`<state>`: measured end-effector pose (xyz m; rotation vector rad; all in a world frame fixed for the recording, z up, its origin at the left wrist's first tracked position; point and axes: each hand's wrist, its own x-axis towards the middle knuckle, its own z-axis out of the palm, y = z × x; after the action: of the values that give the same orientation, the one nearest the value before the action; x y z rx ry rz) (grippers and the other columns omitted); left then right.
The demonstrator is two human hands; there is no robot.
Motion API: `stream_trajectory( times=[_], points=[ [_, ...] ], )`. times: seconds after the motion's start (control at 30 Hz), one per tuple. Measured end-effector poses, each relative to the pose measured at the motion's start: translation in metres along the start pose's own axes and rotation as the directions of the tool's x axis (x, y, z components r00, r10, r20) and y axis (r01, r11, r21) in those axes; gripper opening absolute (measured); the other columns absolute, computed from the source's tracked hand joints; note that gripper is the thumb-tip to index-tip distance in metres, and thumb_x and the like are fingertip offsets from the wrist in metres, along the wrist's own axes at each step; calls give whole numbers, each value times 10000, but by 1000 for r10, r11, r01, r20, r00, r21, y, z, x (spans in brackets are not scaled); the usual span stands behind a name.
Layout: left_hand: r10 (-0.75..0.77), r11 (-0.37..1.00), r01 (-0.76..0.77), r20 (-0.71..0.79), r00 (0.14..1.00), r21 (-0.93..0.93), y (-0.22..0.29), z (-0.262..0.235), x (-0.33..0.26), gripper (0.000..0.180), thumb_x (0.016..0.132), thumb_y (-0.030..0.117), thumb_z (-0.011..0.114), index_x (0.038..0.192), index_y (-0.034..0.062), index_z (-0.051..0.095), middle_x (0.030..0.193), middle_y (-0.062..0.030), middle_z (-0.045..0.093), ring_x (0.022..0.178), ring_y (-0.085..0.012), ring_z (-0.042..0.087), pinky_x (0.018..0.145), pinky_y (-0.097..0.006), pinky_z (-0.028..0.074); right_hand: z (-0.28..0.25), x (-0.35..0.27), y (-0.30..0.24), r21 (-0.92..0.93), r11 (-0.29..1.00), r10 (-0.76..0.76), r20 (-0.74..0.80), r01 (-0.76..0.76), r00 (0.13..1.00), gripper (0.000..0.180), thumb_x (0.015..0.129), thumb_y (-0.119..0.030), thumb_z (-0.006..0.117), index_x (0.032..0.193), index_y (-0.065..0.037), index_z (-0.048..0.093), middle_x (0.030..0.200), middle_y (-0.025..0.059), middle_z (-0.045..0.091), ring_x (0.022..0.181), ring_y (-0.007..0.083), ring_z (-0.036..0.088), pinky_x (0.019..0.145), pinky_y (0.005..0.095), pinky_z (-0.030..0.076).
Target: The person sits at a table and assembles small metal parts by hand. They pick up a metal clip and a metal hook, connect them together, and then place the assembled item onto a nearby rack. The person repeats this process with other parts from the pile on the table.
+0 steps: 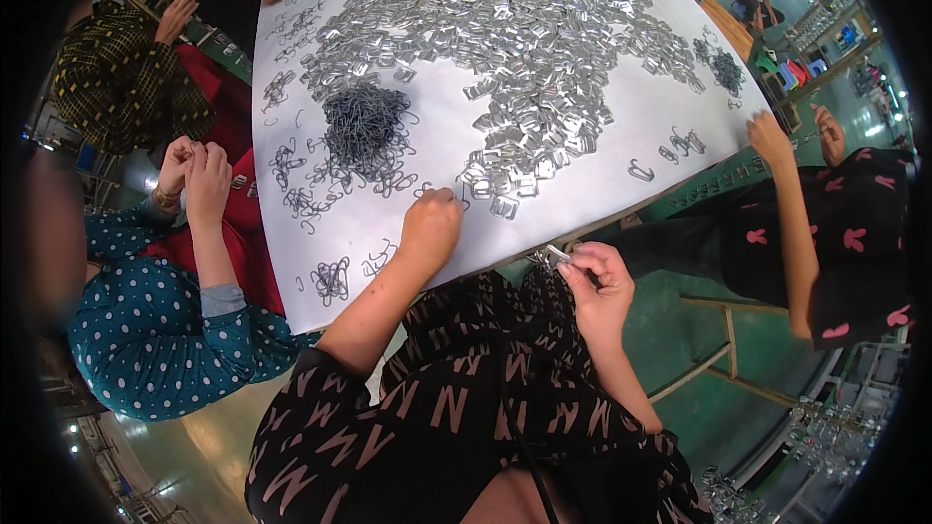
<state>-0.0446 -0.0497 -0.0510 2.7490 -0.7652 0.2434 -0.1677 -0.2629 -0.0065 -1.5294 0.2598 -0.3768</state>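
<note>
White tabletop (pixel 442 102), cut off above — left hand (pixel 433 226) curled, grip unclear — right hand (pixel 598 283) pinching a silvery piece (pixel 558 253).

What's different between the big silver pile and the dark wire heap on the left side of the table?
The silver pile looks bright and shiny, while the wire heap is dark grey. The silver pile spreads widely; the wire heap is smaller and bunched together. The silver pile has flattish pieces, but the wire heap has thin, bent ones. Both are made of many small pieces and lie on the white table.
</note>
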Motion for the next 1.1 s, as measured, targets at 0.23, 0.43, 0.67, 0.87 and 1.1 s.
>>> stream_trajectory(
  times=[0.23,0.43,0.67,0.87,1.1],
  points=[
    [-72,949,121,171,983,-292,9,-25,14,50,797,63,644,781,18,659,810,-76,653,691,-197,621,635,-307,499,-2,0,6,-53,999,14,35,-13,999,259,789,63,679,1021,14,575,851,55,668,784,73,602,726,208,463],
    [122,125,309,324,938,-943,59,-47,2,47,839,44,667,884,42,651,814,-11,592,732,-97,542,666,-250,439,4,0,3,-17,999,36,119,-35,992,296,808,80,643,1084,16,555,876,69,679,814,86,620,756,211,460],
    [115,229,137,166,979,-964,67,-30,-3,65,853,70,654,906,43,626,911,-25,550,753,-112,510,678,-242,423,8,-2,-5,-84,996,14,175,1,985,288,814,62,644,1086,7,566,876,78,686,835,95,626,779,224,459],
    [136,207,222,252,958,-953,70,-45,-13,62,898,32,587,954,6,579,932,-65,631,893,-124,590,811,-274,469,4,9,9,-21,999,36,198,-32,980,285,794,2,689,1065,-8,600,841,64,675,734,90,611,718,230,456],
    [168,423,121,209,963,-898,77,-57,-27,70,900,28,585,953,-15,573,898,-101,662,854,-146,634,777,-281,497,39,55,53,-528,679,-328,405,510,854,324,671,-100,769,970,-22,672,803,100,572,780,295,546,682,365,460]
  ],
)
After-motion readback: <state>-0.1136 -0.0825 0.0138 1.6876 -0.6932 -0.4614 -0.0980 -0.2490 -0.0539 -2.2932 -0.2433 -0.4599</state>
